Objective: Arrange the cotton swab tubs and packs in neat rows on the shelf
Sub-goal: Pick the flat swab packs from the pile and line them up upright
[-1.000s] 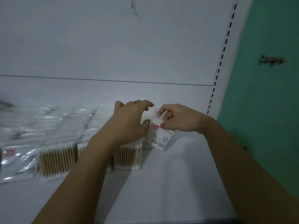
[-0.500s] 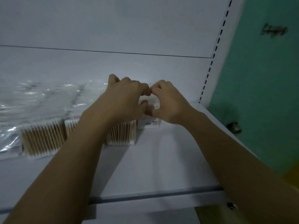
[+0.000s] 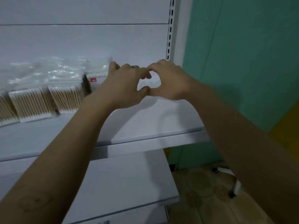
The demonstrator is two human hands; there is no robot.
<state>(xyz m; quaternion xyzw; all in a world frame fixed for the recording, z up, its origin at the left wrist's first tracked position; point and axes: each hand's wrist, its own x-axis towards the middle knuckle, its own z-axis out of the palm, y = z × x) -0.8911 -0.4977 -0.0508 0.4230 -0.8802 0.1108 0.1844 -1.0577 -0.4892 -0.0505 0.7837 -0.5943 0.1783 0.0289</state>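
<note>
1. White metal shelf (image 3: pixel 153 120) with a white back panel (image 3: pixel 97 42) behind it, pretty dim lighting overall.
2. Both hands are up at the back of the shelf, toward its right end. The left hand (image 3: pixel 124 84) and right hand (image 3: pixel 168 81) have their fingers curled in toward each other, thumb tips touching and fingertips nearly meeting, so together they make a little ring.
3. Something white shows through that ring, but honestly I can't tell if it's a pack being pinched or just the shelf behind. Not calling the grip either way.
4. Just left of the left hand, a pack with a pink label (image 3: pixel 94 80) stands by the back panel, partly hidden by the left wrist.
5. Further left, swab packs (image 3: pixel 66 97) sit side by side in a row, wooden sticks showing, crinkly clear tops leaning toward the panel.
6. Right of the hands there's a slotted post (image 3: pixel 169 29), then a green wall (image 3: pixel 242 62).
7. Below: a lower shelf (image 3: pixel 129 183) and a patterned floor (image 3: pixel 202 191).
</note>
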